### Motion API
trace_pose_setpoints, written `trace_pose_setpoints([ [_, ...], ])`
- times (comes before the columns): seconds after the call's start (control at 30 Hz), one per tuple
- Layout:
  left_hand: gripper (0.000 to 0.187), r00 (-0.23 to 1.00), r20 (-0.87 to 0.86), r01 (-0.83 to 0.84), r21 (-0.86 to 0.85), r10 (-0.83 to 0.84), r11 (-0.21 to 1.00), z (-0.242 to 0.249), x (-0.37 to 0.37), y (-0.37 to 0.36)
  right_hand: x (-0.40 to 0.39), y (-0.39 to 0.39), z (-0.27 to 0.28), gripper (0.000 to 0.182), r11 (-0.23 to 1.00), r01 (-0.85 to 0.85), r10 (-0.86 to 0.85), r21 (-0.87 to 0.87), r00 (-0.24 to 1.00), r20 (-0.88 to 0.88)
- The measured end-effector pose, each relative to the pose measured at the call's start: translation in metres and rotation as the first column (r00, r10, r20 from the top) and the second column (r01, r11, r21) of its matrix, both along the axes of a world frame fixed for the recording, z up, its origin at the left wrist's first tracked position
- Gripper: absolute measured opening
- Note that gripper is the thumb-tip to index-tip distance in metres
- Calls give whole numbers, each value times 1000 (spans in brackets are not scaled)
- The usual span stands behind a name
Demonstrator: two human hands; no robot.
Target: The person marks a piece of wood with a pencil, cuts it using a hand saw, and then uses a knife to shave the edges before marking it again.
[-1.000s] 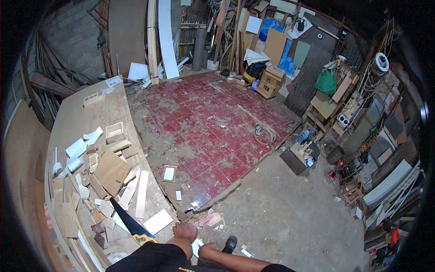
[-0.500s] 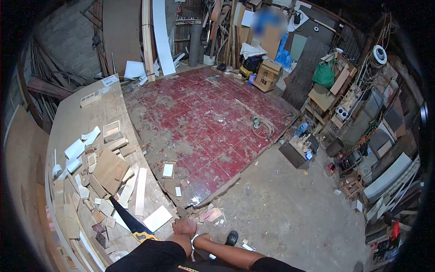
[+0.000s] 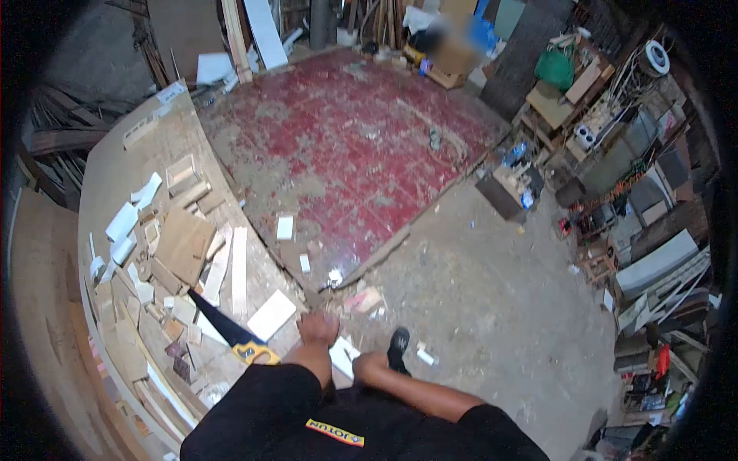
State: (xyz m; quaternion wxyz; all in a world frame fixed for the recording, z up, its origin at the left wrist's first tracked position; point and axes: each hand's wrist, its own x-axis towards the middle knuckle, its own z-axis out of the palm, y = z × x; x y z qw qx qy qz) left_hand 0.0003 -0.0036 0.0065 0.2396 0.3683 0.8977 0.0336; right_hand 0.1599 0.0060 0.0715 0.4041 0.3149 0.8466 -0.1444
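My left hand [image 3: 319, 329] is at the right edge of the workbench, its fingers curled; what they close on is hidden. My right hand [image 3: 372, 367] is closed at the right side of a small white board [image 3: 340, 358], seemingly gripping its edge. A dark narrow mark or slot shows on this board, which lies between my two hands. Left of my left hand, a white rectangular panel [image 3: 272, 315] lies on the bench. Near my left forearm rests a handsaw [image 3: 231, 332] with a dark blade and yellow handle.
Wood offcuts, a brown wooden panel [image 3: 184, 247] and an open wooden box [image 3: 182, 175] crowd the workbench [image 3: 108, 165]. Red dusty tiles [image 3: 346, 146] form a raised floor ahead. A dark shoe [image 3: 398, 346] stands on the concrete. Clutter and a green bag [image 3: 555, 69] line the right.
The view has tilted down. My hands have moved apart, the right one shifting rightward, and the small white board between them shows more fully.
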Motion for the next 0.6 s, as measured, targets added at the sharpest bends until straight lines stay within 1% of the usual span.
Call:
trace_pose_setpoints([
  [0.07, 67, 999, -39, -11, 53, 13, 999, -34, 1, -4, 18, 4, 5, 21, 998, 37, -40, -51, 998, -48],
  [0.1, 68, 998, -56, -12, 52, 15, 999, -33, 3, -6, 24, 3, 8, 21, 995, 53, -58, -80, 996, -62],
  [0.13, 69, 997, -75, -13, 55, 17, 998, -33, 3, -4, 28, -4, 8, 21, 995, 82, -86, -53, 994, -70],
  [0.17, 69, 998, -57, 6, 41, -3, 999, -26, 1, -2, 31, -7, 6, 22, 994, 110, -110, -15, 990, -84],
  [0.2, 68, 999, -36, 22, 29, -21, 999, -18, 0, -1, 33, -11, -5, 21, 992, 129, -128, -4, 984, -121],
  [0.23, 66, 999, -41, 4, -2, -4, 1000, -15, 2, -3, 38, -21, -16, 21, 989, 148, -146, 5, 978, -152],
  [0.3, 64, 999, -42, -22, -28, 21, 999, -11, 2, 3, 34, -25, 2, 19, 988, 155, -146, 26, 964, -224],
  [0.33, 62, 999, -53, -8, -27, 6, 1000, -11, 1, 2, 34, -28, 0, 19, 980, 198, -183, 32, 947, -263],
  [0.37, 59, 998, -67, 7, -21, -8, 1000, -11, 0, 3, 38, -29, -1, 19, 981, 192, -179, 29, 950, -257],
  [0.43, 58, 997, -73, -4, 0, 4, 1000, -9, 3, 4, 45, -32, 1, 20, 973, 232, -209, 16, 902, -378],
  [0.5, 56, 997, -82, -7, 13, 8, 1000, -12, 4, 1, 56, -35, 0, 21, 973, 232, -215, -7, 894, -394],
  [0.6, 55, 992, -126, -5, 51, 11, 999, -16, 5, 0, 69, -41, -4, 23, 965, 263, -233, 6, 865, -445],
])
